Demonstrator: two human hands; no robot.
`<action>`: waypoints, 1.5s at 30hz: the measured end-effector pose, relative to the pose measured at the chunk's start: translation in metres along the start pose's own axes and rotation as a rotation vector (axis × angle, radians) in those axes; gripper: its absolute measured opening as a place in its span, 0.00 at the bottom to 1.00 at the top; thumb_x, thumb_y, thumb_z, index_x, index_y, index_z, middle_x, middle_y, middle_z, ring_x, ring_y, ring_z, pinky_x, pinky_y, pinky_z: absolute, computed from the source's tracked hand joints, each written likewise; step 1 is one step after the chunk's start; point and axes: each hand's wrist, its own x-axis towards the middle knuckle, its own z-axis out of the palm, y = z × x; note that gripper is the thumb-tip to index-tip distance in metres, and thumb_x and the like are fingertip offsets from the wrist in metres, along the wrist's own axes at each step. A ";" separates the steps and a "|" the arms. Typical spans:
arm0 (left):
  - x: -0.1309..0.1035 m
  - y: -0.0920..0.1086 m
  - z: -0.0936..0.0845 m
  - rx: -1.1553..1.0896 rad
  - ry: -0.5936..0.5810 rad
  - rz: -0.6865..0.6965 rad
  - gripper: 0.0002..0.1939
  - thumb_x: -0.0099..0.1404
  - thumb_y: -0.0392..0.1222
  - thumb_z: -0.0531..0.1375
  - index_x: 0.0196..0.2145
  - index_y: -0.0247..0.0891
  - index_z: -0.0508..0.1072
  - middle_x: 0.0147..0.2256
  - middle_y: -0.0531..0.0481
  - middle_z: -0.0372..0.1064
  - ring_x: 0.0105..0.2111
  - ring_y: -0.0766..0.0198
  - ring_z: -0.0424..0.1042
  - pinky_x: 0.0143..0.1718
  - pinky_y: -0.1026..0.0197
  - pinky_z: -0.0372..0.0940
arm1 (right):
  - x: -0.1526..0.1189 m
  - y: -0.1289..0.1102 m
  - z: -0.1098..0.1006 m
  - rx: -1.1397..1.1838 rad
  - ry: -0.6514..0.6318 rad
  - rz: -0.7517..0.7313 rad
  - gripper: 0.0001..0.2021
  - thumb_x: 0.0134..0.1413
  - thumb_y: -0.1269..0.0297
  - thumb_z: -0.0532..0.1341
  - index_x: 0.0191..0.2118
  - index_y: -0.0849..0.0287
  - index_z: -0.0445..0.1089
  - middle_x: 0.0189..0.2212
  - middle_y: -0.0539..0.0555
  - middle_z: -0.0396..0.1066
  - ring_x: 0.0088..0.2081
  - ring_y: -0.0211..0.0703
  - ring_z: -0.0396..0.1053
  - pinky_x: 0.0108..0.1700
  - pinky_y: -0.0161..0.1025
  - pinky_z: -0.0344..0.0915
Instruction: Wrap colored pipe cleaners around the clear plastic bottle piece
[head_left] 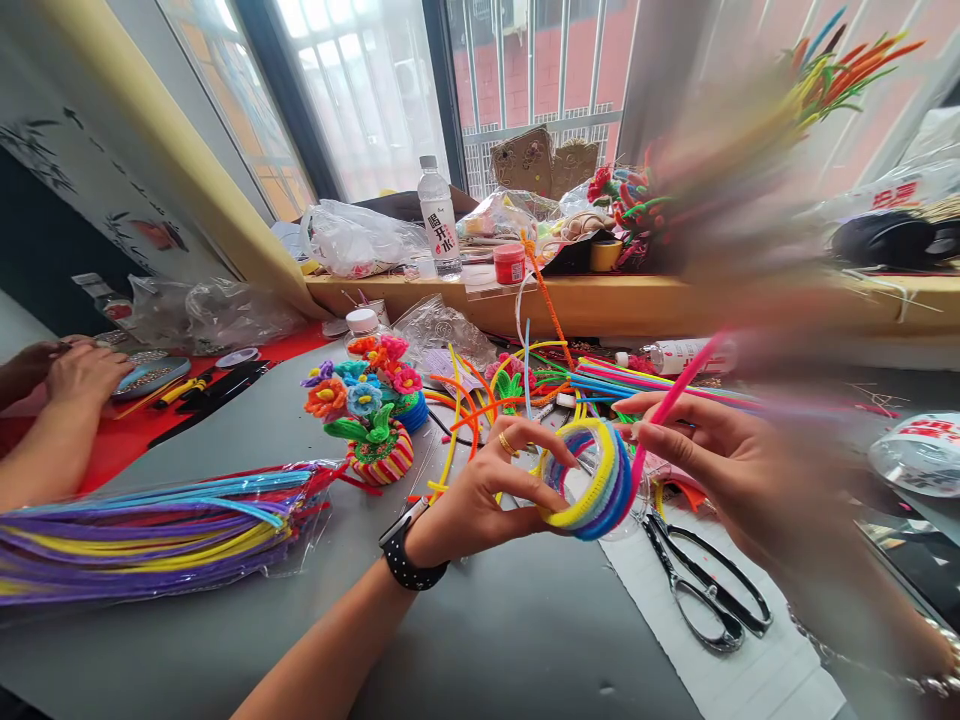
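Gripped in half-curled left hand (484, 490): multicoloured ring (613, 490). Pinched tight between thumb and forefinger, right hand (709, 450): pink pipe cleaner (681, 383). Alongside: scissors (670, 572) on white sheet (697, 675). Behind: flowerpot (380, 455), loose pipe cleaners (611, 385).

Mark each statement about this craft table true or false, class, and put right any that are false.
1. The left hand holds a ring wrapped in coloured strands. True.
2. The strand pinched by the right hand is green. False: it is pink.
3. The scissors lie on a white sheet. True.
4. The dark watch is on the right wrist. False: it is on the left wrist.
5. A labelled bottle stands upright on the ledge. True.
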 end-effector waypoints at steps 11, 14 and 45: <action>0.001 0.003 0.003 0.030 0.025 -0.100 0.03 0.55 0.37 0.60 0.25 0.38 0.73 0.37 0.47 0.66 0.39 0.62 0.64 0.43 0.58 0.58 | -0.001 0.005 0.006 -0.053 0.139 -0.069 0.14 0.41 0.56 0.63 0.33 0.60 0.66 0.34 0.54 0.68 0.30 0.38 0.67 0.24 0.31 0.65; 0.001 0.002 0.006 -0.035 0.030 -0.131 0.03 0.57 0.36 0.58 0.28 0.36 0.71 0.37 0.46 0.64 0.36 0.65 0.64 0.37 0.62 0.61 | -0.002 0.005 0.007 -0.101 0.151 -0.162 0.12 0.43 0.58 0.62 0.34 0.60 0.66 0.33 0.54 0.68 0.28 0.35 0.66 0.22 0.29 0.65; 0.001 0.008 0.026 -0.050 0.170 -0.250 0.12 0.56 0.38 0.59 0.39 0.37 0.69 0.47 0.42 0.63 0.54 0.55 0.57 0.56 0.49 0.52 | -0.009 0.023 0.040 -0.627 0.431 -0.635 0.02 0.47 0.66 0.60 0.29 0.58 0.67 0.38 0.52 0.65 0.41 0.37 0.64 0.41 0.36 0.63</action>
